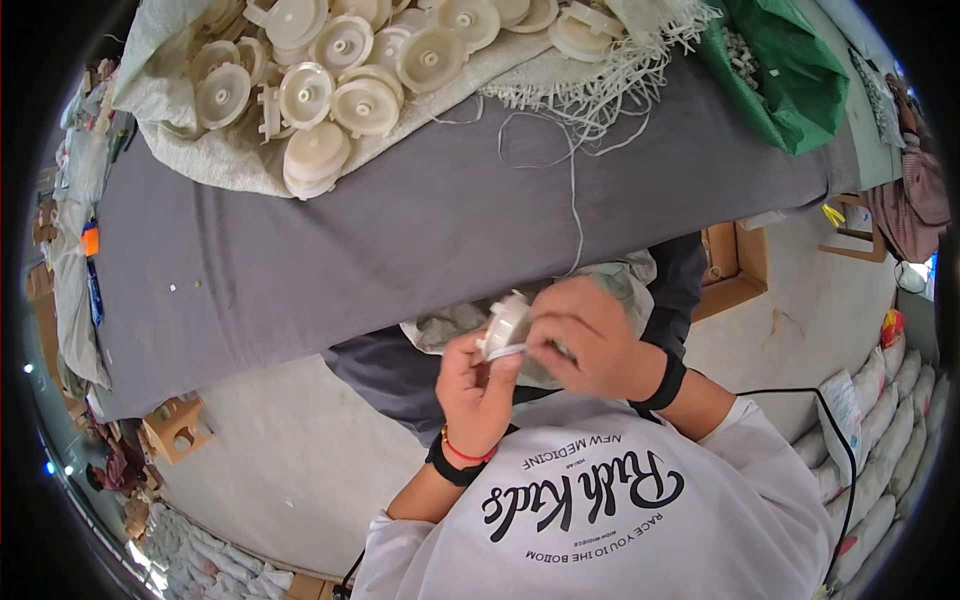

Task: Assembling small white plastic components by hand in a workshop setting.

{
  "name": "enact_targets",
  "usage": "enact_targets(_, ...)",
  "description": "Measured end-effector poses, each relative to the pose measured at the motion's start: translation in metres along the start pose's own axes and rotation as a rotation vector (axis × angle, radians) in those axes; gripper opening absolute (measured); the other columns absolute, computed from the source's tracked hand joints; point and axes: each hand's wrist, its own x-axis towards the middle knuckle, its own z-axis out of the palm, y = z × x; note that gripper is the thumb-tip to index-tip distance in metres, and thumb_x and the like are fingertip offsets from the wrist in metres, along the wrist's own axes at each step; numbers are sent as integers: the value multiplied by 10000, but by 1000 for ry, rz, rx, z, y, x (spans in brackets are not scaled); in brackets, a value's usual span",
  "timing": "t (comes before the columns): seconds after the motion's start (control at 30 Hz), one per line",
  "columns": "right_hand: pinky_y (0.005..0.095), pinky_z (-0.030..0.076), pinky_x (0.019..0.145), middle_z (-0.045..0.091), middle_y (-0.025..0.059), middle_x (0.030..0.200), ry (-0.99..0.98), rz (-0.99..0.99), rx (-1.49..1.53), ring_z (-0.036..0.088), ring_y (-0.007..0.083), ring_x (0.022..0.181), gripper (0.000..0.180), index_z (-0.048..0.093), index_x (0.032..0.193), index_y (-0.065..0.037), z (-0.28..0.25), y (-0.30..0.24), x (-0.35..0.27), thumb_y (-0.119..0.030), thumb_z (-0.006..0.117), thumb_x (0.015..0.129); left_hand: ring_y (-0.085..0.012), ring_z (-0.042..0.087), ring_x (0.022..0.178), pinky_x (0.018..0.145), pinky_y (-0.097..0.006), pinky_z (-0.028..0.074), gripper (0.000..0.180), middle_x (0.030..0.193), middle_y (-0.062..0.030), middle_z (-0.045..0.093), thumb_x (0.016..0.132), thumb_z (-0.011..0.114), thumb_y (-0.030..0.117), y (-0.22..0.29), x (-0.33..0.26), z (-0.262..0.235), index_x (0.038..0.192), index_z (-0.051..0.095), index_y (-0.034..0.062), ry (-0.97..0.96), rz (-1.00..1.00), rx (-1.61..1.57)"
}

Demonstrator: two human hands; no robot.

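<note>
A round, off-white plastic part (508, 322) with small tabs on its rim is tilted up in front of my body, just off the near edge of the cloth-covered table. My left hand (474, 392) grips it from the left, thumb along the lower rim. Close against the part's right side is my right hand (588, 338), its fingers curled into a pinch and slightly blurred; what they pinch is too small to make out. A pale sack (440, 328) lies behind my hands over my lap.
Across the grey-covered table (330, 255), a woven white sack (165, 110) carries many similar plastic parts (365, 107). Loose strings trail from its frayed edge. A green bag (800, 95) of small pieces stands at far right. A cardboard box (735, 268) and stacked sacks (875, 430) are on the right.
</note>
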Motion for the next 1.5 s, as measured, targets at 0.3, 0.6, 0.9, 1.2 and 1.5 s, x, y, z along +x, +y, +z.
enact_targets(0.3,326,438,606,547,97,817,95,58,224,537,267,705,215,490,853,-44,-4,2,-2,-5,618,686,-297,444,1130,917,-400,355,222,1287,-179,344,850,545,266,18,32,4,871,479,55,-122,214,-165)
enact_targets(0.6,286,419,583,541,67,763,492,365,-199,518,174,627,148,485,864,-40,-63,4,-75,-6,584,760,-147,538,780,681,-279,482,512,1023,-117,479,837,562,166,35,44,5,1258,292,59,-155,-143,-506)
enact_targets(0.9,246,432,623,559,44,796,397,845,-1000,524,104,695,230,482,1013,13,-144,85,-172,-134,541,846,-157,469,694,577,-290,405,471,1064,-91,457,886,432,151,29,42,12,1299,251,12,-290,-327,-730)
enact_targets(1.2,227,430,644,551,53,853,37,619,528,536,95,736,217,556,1030,-14,-7,6,-35,-73,532,822,-199,517,870,763,-338,439,432,1079,-85,465,810,455,9,7,25,-3,1226,339,12,-325,-409,-689)
enact_targets(1.5,230,402,579,503,52,846,-76,436,575,490,90,661,227,567,1024,12,12,8,-22,-17,526,804,-195,527,903,789,-350,443,359,1050,-115,505,915,407,266,-5,15,-15,1191,351,44,-230,-244,-498)
